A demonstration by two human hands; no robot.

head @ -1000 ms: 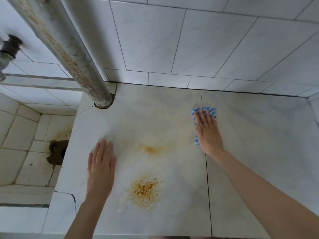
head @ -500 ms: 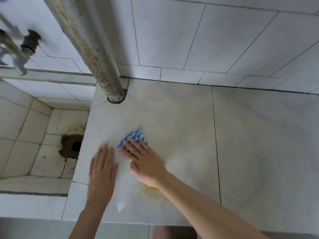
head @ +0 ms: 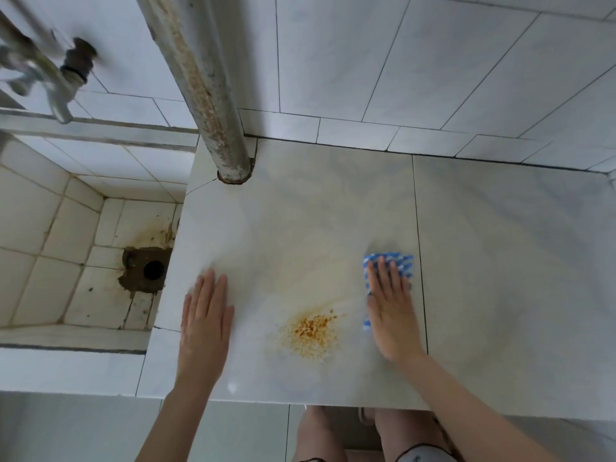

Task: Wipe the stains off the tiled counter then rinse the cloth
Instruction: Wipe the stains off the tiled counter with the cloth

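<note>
An orange-brown stain (head: 310,331) sits on the pale tiled counter (head: 500,261), near its front edge. Faint yellowish smears spread above it. To the right of the stain, my right hand (head: 391,308) presses flat on a blue-and-white checked cloth (head: 398,260), fingers straight; the cloth shows past my fingertips and beside my palm. On the other side of the stain, my left hand (head: 206,325) rests flat on the counter with nothing in it.
A rusty vertical pipe (head: 200,85) enters the counter at its back left corner. Left of the counter lies a tiled sink basin (head: 50,235) with a dirty drain hole (head: 153,269). A metal tap (head: 50,85) hangs above the basin. Tiled wall behind.
My right hand has swept the cloth from beside my left hand to the right, past the stain. The stain is uncovered again. My left hand has stayed put.
</note>
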